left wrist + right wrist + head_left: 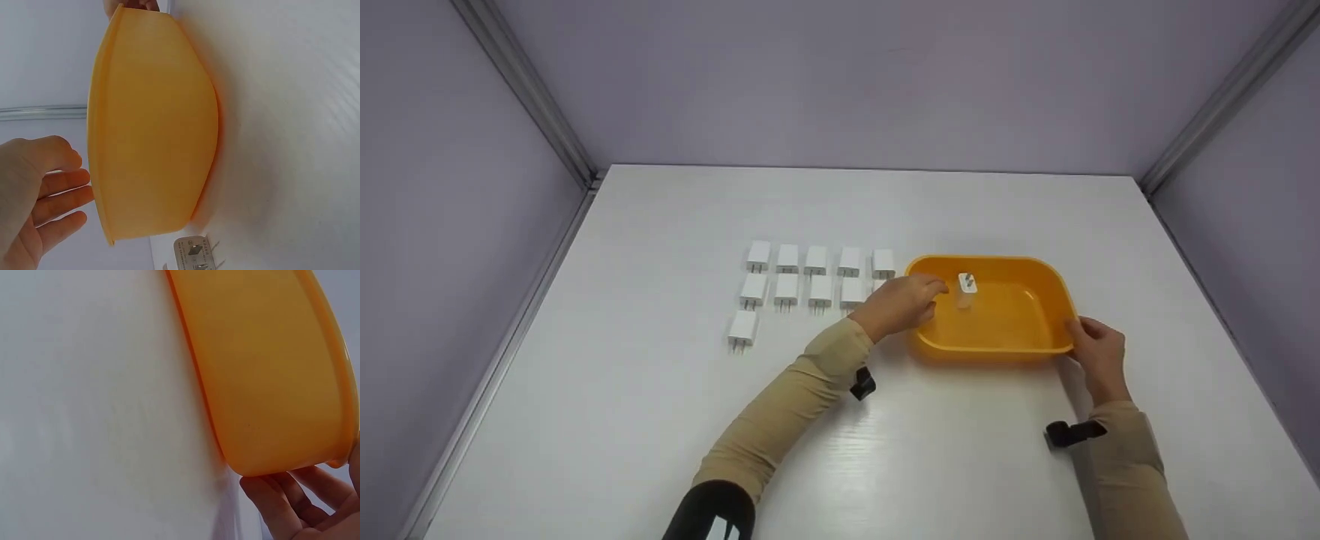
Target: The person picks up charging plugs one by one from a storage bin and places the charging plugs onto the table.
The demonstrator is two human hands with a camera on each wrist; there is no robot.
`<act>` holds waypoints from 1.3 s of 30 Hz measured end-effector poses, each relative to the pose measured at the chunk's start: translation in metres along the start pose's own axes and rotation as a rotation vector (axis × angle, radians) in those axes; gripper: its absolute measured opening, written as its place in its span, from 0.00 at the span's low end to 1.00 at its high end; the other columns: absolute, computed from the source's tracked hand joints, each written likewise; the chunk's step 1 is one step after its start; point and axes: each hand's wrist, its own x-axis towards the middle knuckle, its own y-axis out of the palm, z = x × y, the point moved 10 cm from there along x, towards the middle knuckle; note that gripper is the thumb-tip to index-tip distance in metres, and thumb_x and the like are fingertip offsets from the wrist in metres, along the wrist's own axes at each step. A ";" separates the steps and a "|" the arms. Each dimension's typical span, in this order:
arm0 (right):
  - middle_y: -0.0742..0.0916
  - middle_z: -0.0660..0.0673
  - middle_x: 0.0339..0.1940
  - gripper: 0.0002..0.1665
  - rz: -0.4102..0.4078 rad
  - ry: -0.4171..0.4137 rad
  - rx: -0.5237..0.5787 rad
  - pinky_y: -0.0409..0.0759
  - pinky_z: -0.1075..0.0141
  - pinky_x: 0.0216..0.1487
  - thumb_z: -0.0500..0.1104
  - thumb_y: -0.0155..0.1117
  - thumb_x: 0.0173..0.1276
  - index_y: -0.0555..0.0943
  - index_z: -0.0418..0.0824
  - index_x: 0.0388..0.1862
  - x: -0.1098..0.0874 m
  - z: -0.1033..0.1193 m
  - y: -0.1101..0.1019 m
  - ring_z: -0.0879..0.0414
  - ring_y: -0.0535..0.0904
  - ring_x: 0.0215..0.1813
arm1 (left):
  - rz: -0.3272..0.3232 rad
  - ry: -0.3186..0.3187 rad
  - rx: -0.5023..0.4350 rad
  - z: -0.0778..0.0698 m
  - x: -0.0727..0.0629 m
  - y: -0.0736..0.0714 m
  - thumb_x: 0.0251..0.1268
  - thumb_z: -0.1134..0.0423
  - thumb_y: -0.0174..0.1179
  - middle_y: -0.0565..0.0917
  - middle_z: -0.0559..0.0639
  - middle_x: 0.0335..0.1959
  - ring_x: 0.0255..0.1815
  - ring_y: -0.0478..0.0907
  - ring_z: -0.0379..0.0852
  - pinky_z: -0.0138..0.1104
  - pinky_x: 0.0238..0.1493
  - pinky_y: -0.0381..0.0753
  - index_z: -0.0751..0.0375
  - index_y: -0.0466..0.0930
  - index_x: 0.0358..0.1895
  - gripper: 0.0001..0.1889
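An orange plastic basin (pixel 997 341) stands on the white table, right of the middle in the head view. My right hand (pixel 1099 356) grips its right end, with the fingers (pixel 275 503) against the outer wall and the thumb at the rim. Over the left rim reaches my left hand (pixel 906 304); its fingers (pixel 62 203) are spread and relaxed, holding nothing. A white plug charger (pixel 967 283), prongs facing up and slightly blurred, is inside the basin, just right of the left fingertips. Whether it touches the basin floor, I cannot tell.
Left of the basin, several white chargers (pixel 787 289) lie in rows, prongs toward me; the left hand partly hides one. A single charger (pixel 742 328) lies at the front left. Pale panels (pixel 855 90) surround the table (pixel 585 420) at the back and sides.
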 end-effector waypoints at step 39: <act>0.78 0.46 0.55 0.33 -0.002 0.037 0.008 0.79 0.85 0.39 0.50 0.50 0.73 0.66 0.32 0.70 -0.003 -0.003 -0.002 0.75 0.75 0.37 | 0.261 -0.009 0.154 -0.015 0.057 0.062 0.75 0.67 0.46 0.74 0.48 0.68 0.70 0.70 0.43 0.29 0.72 0.68 0.56 0.70 0.66 0.20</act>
